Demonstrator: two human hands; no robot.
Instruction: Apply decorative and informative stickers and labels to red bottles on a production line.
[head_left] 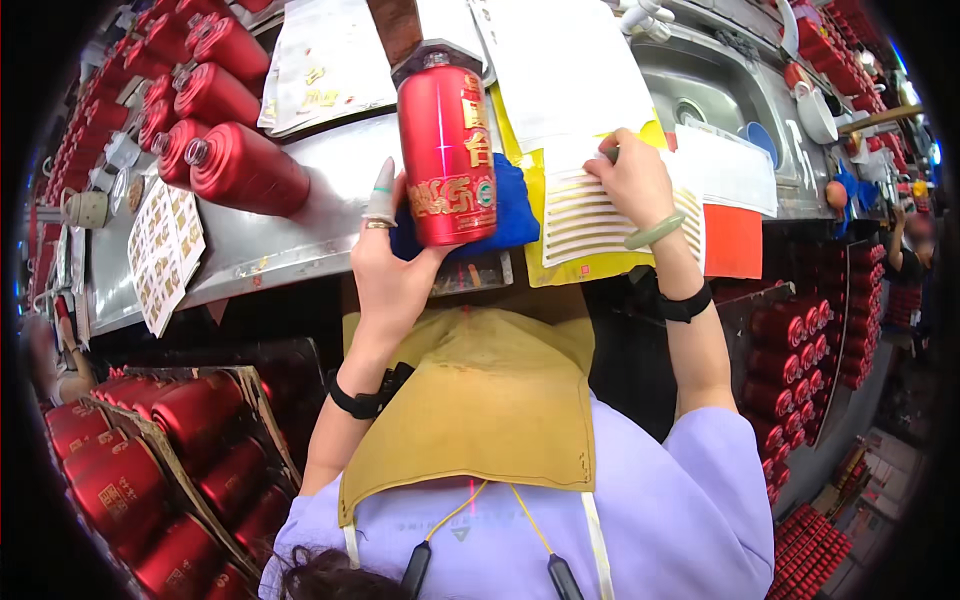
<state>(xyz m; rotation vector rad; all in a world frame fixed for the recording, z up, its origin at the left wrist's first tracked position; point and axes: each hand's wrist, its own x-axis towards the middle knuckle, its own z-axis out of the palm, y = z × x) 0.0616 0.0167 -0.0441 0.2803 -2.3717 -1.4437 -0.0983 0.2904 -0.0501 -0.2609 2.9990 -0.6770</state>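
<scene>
Head view: a red bottle (445, 150) is gripped near its base by the left hand (388, 285), fingers curved around it, neck pointed away, above a blue cloth (517, 205). The striped sheet (590, 228) is touched near its top by the right hand (636, 182), fingers bent inward; whether a strip is pinched cannot be told.

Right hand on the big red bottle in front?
No, the left hand holds the bottle, while the right hand is at the striped sheet.
</scene>
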